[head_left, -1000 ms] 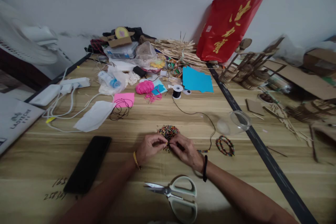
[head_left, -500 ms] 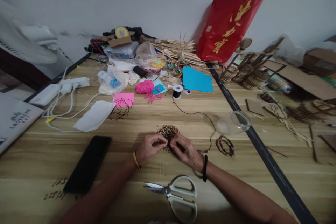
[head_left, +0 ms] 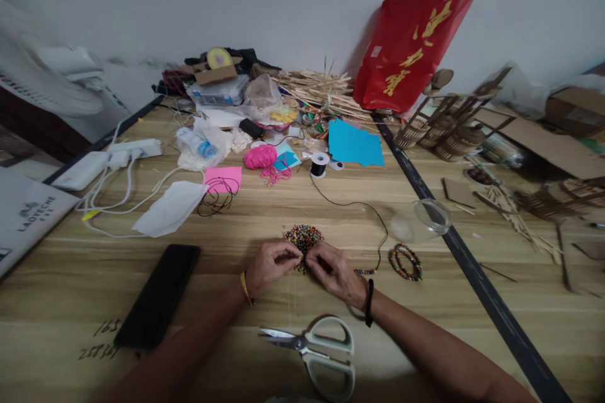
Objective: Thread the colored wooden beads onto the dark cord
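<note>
At the near edge of the bead pile (head_left: 304, 237), the left hand (head_left: 270, 266) pinches a yellow bead (head_left: 300, 257); what the right hand (head_left: 336, 269) grips, I cannot tell. Both have barely moved, so work seems little advanced; beaded cord (head_left: 365, 272) lies right of the pile.

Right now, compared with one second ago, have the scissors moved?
No; the scissors lie in the same place relative to the black strip.
</note>
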